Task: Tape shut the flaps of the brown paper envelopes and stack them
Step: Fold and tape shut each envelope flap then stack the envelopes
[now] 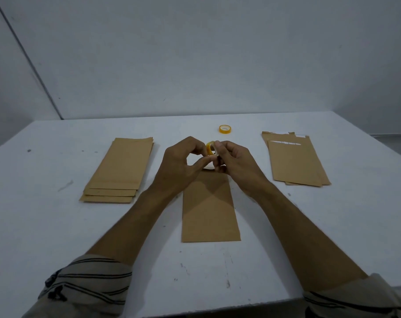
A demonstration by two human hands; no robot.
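One brown paper envelope [209, 210] lies flat in the middle of the white table [57, 226], its far end hidden under my hands. Above that end I hold a small yellow tape roll [210, 149] upright. My right hand [233, 161] grips the roll. My left hand [181, 164] meets it from the left, thumb and fingertips pinching at the roll's lower edge. A fanned stack of brown envelopes [119, 171] lies to the left. To the right lies another stack of envelopes [294, 161] with open flaps at its far end.
A second yellow tape roll [225, 129] lies flat on the table beyond my hands. A grey wall [195, 53] rises behind the table's far edge. The table's near edge runs just past my striped sleeves [87, 288].
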